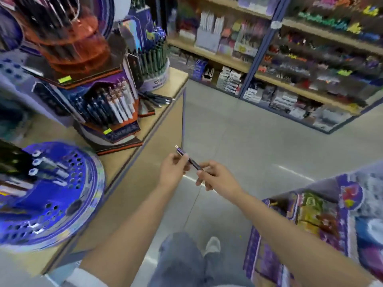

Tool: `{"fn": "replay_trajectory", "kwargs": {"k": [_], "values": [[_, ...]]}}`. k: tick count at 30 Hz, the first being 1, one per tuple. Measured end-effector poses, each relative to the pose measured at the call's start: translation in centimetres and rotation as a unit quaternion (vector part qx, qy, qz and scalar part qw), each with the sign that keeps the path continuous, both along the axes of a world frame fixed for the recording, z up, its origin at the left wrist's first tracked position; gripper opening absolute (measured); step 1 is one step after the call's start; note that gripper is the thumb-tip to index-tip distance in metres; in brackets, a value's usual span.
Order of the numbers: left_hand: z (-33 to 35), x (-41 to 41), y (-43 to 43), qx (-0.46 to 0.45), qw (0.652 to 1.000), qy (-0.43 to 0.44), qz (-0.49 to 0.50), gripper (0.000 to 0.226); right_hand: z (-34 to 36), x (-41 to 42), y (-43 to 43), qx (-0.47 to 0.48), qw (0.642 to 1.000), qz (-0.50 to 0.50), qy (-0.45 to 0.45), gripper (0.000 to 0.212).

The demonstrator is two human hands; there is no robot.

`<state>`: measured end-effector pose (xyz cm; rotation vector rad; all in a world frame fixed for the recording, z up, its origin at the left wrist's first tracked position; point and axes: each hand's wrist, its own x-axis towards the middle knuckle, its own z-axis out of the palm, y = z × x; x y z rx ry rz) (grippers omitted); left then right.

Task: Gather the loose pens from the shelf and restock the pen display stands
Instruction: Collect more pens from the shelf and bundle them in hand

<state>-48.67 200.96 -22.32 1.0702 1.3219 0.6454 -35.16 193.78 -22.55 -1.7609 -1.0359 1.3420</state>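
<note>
Pen (194,164): held in mid-air over the floor (248,141), clear of the shelf (118,162) edge and to its right. It lies tilted, with the silver-tipped end up and to the left and the other end down and to the right.

Left hand (174,171): fingers curled round the upper half of the pen. The silver end projects a short way beyond the fingers.

Right hand (217,179): fingers bent, the fingertips pinching the lower end of the pen. That end is hidden inside the grip. A short dark stretch of barrel shows between the two hands, which are close together but not touching.

Loose pens (157,99): several dark pens lie flat on the shelf top near its far corner, well apart from both hands.

Stands on the shelf:
- The blue stand (51,193), nearest on the left, is round with many holes, only a few of them holding pens.
- The tiered stand (103,106) in the middle carries rows of dark and white pens, and has orange tiers above.
- The round stand (153,63), farthest away, is packed with green pens, and the loose pens lie just beside its base.

The picture is blurred, so the print on the pen cannot be read.
</note>
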Motion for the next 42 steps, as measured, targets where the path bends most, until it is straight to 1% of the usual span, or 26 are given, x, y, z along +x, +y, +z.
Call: {"fn": "replay_trajectory", "kwargs": {"k": [2,3,5,7,9,10,11,14,18,19,21,23,27,33,36,38,40,42], "values": [[-0.5,1.3,1.6,0.024,0.999,0.044,-0.016,0.018,0.0,2.4,2.5,-0.001,1.000,0.025,0.008,0.009],[-0.8,1.8,2.9,0.044,0.996,0.080,-0.025,0.018,0.0,3.4,4.3,0.002,0.999,0.037,0.009,0.009],[-1.1,2.0,5.1,0.089,0.978,0.185,-0.045,0.022,0.3,4.7,7.4,0.006,0.999,0.049,0.014,0.007],[-1.1,2.3,7.7,0.158,0.947,0.276,-0.046,0.032,0.2,5.8,11.5,0.018,0.998,0.062,0.011,0.007],[-1.1,2.6,10.4,0.247,0.899,0.359,-0.040,0.040,-0.2,6.4,15.8,0.031,0.997,0.074,-0.006,0.012],[-1.1,2.7,11.7,0.265,0.884,0.384,-0.040,0.044,-0.3,6.4,17.7,0.032,0.997,0.076,-0.004,0.014],[-1.3,2.8,12.9,0.269,0.876,0.399,-0.040,0.049,-0.4,6.3,19.5,0.035,0.996,0.078,0.004,0.011],[-2.1,3.3,15.5,0.236,0.876,0.418,-0.055,0.062,-0.6,5.7,24.2,0.021,0.995,0.091,0.035,0.007],[-3.0,4.0,17.6,0.210,0.877,0.430,-0.045,0.073,-0.6,4.8,29.1,0.009,0.992,0.125,0.027,0.011],[-3.2,4.2,17.9,0.200,0.877,0.435,-0.041,0.075,-0.6,4.6,30.1,0.008,0.992,0.127,0.018,0.009],[-3.3,4.4,18.5,0.183,0.882,0.434,-0.024,0.077,-1.3,4.4,32.2,0.023,0.990,0.134,-0.033,0.009],[-3.3,4.7,18.9,0.167,0.885,0.435,-0.008,0.076,-2.3,4.1,34.1,0.038,0.985,0.146,-0.079,0.012],[-3.2,5.6,19.9,0.142,0.881,0.451,0.031,0.075,-3.3,3.4,37.2,0.059,0.976,0.185,-0.096,0.007],[-3.3,7.0,20.9,0.097,0.881,0.454,0.086,0.076,-4.1,2.5,40.7,0.080,0.935,0.307,-0.159,0.017],[-3.4,7.2,21.1,0.077,0.879,0.458,0.106,0.075,-4.7,1.8,41.8,0.090,0.927,0.325,-0.165,0.019],[-3.4,7.3,21.2,0.061,0.877,0.463,0.113,0.073,-5.1,1.6,42.2,0.101,0.919,0.341,-0.170,0.027],[-3.2,7.4,21.3,0.052,0.878,0.461,0.115,0.068,-5.4,1.7,42.3,0.109,0.904,0.371,-0.182,0.032],[-3.1,7.4,21.2,0.054,0.881,0.454,0.120,0.062,-5.5,1.9,42.2,0.125,0.895,0.391,-0.175,0.031]]}}
